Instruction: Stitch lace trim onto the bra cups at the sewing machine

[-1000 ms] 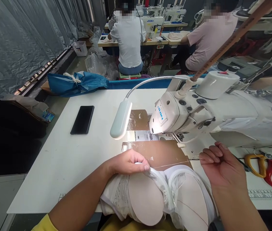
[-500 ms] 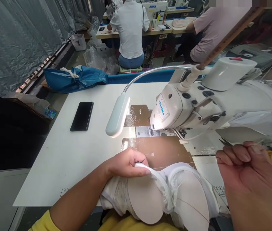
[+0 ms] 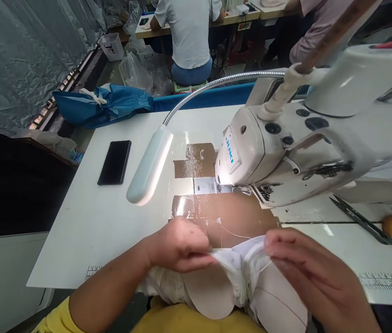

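A white lace bra with beige padded cups point(image 3: 213, 289) lies at the near edge of the white sewing table point(image 3: 112, 217), partly over my lap. My left hand point(image 3: 178, 244) is closed, pinching the lace edge at the left cup. My right hand point(image 3: 307, 270) is closed on the white fabric at the middle of the bra, fingers curled over the right cup. A thin thread point(image 3: 232, 233) runs from the bra toward the white JUKI sewing machine point(image 3: 286, 148), whose needle area sits just beyond my hands.
A gooseneck lamp point(image 3: 149, 166) hangs over the table left of the machine head. A black phone point(image 3: 115, 162) lies at the far left. Scissors with orange handles point(image 3: 372, 224) lie at the right. Brown tape patches point(image 3: 230, 212) surround the needle plate. Two people sit at machines behind.
My right hand came down from the right, near the scissors, onto the middle of the bra and closed on it. The left hand kept its pinch. The view tilted closer.
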Demonstrator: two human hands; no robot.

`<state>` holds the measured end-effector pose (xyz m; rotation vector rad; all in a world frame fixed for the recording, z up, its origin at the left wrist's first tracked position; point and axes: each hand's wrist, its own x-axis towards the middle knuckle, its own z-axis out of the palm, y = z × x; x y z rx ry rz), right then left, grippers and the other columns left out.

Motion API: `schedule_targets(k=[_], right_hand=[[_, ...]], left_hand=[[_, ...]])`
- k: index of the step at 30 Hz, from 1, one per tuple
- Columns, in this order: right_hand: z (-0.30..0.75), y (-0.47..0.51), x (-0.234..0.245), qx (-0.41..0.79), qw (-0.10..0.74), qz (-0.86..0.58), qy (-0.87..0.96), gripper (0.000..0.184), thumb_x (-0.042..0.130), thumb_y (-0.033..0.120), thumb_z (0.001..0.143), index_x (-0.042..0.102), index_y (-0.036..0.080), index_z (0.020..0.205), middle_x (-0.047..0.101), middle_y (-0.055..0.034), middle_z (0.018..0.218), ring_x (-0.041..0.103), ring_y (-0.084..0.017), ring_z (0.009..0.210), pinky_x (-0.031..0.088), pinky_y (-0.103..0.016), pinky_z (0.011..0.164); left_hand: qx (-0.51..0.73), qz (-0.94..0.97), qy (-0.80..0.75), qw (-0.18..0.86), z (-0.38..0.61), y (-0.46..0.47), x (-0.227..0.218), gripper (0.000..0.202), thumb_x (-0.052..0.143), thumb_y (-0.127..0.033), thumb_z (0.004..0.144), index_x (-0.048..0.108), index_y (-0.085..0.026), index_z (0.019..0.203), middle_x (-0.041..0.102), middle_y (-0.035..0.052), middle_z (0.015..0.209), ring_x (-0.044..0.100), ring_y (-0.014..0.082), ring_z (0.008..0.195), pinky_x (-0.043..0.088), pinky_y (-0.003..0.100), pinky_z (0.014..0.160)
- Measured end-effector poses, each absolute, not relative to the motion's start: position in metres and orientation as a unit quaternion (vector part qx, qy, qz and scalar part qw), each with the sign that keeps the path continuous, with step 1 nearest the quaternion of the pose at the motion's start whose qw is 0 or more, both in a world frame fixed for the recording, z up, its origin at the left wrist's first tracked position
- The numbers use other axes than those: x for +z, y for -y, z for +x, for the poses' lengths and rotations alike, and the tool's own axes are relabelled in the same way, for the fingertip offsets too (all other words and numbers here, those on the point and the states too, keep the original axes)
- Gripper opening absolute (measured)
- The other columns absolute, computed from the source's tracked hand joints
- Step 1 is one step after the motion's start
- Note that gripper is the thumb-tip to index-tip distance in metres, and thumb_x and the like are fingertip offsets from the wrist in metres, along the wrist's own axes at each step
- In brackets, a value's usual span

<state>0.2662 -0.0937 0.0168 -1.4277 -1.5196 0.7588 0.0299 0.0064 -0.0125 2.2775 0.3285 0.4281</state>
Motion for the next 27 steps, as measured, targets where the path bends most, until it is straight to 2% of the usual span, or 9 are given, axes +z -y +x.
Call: schedule_targets(k=[2,5,11,16,27], right_hand=[[0.269,0.092,0.01,0.327,0.38,-0.504,0.704,0.026,0.06,0.017,0.079,0.07,0.033,0.096,0.067,-0.0023,0.085,0.062,-0.017,0.072,0.049,-0.026,0.061],[0.269,0.089,0.004,0.329,0.342,-0.454,0.754,0.039,0.06,0.011,0.079,0.064,0.034,0.109,0.067,-0.0002,0.08,0.062,-0.016,0.069,0.049,-0.025,0.06],[0.263,0.088,0.006,0.294,0.333,-0.439,0.781,0.027,0.059,0.017,0.082,0.066,0.03,0.104,0.068,-0.0015,0.077,0.062,-0.016,0.067,0.046,-0.024,0.053],[0.263,0.087,0.008,0.285,0.323,-0.43,0.793,0.024,0.046,0.016,0.092,0.065,0.024,0.102,0.065,-0.0014,0.072,0.061,-0.014,0.067,0.049,-0.025,0.06],[0.266,0.086,0.006,0.28,0.284,-0.413,0.819,0.024,0.042,0.017,0.093,0.062,0.024,0.103,0.063,-0.0019,0.073,0.057,-0.013,0.064,0.045,-0.025,0.058]], left_hand=[[0.166,0.936,-0.12,0.286,0.031,-0.002,-0.01,0.032,0.047,-0.033,0.09,0.055,-0.019,0.063,0.052,0.0016,0.055,0.042,0.011,0.049,0.029,0.028,0.048],[0.192,0.961,-0.106,0.167,0.032,0.002,-0.009,0.033,0.048,-0.033,0.09,0.057,-0.019,0.061,0.051,0.0013,0.053,0.039,0.0109,0.046,0.026,0.029,0.045],[0.268,0.958,-0.08,0.063,0.031,0.007,-0.013,0.023,0.059,-0.032,0.085,0.061,-0.017,0.068,0.048,-0.0017,0.052,0.037,0.0099,0.047,0.024,0.029,0.044],[0.339,0.938,-0.069,0.037,0.034,0.007,-0.014,0.019,0.061,-0.028,0.082,0.061,-0.013,0.07,0.044,-0.0035,0.051,0.034,0.0095,0.046,0.021,0.028,0.044],[0.339,0.937,-0.074,0.043,0.035,0.006,-0.016,0.019,0.062,-0.028,0.08,0.061,-0.011,0.071,0.044,-0.0034,0.051,0.034,0.0094,0.047,0.02,0.028,0.044]])
